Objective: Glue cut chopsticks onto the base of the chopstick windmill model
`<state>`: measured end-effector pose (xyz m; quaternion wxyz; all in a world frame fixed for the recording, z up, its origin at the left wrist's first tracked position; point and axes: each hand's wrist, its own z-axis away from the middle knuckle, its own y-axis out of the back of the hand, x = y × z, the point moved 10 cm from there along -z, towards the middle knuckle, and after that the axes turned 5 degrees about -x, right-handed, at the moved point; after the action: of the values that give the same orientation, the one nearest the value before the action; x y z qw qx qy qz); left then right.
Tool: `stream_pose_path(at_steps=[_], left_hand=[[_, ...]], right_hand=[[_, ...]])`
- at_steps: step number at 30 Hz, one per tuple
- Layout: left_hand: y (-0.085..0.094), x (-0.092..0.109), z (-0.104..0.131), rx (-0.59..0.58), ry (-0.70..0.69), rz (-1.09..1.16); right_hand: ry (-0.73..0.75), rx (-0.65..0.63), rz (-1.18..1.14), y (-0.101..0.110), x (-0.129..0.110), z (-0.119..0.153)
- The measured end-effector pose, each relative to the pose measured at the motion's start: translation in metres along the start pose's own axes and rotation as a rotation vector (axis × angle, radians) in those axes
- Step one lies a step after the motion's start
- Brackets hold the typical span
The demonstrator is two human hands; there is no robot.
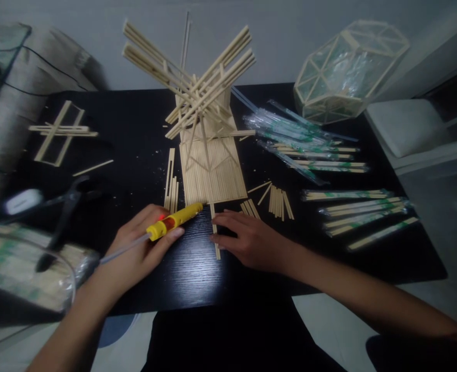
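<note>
Head view: my left hand (137,253) grips yellow glue pen (174,221), tip at stick model (208,155) base; my right hand (247,240) spread, pressing loose stick (215,235) onto black surface (135,139). Wrapped chopsticks (313,155) right, pliers (63,212) left.

Black table (143,129), pale wall (290,31)

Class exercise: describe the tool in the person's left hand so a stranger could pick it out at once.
Start at the tall stick model on the black table. At its flat base's near edge, the left hand holds a yellow pen-shaped tool. Among pale sticks it alone is bright yellow, with a red patch and a trailing cord.
</note>
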<state>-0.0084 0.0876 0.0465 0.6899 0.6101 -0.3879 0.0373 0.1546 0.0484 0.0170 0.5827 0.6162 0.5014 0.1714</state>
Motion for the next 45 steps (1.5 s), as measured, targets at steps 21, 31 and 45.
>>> stream_pose_path(at_steps=[21,31,45], left_hand=[[-0.012,0.003,-0.007,0.015,-0.020,-0.029],[-0.013,-0.001,-0.006,0.017,-0.002,-0.023],[-0.012,-0.005,-0.003,-0.003,0.017,-0.008]], right_hand=[[-0.011,-0.013,0.013,0.000,0.001,-0.001],[-0.003,-0.019,-0.019,-0.002,0.001,0.000],[-0.005,-0.011,-0.007,-0.003,0.001,0.001]])
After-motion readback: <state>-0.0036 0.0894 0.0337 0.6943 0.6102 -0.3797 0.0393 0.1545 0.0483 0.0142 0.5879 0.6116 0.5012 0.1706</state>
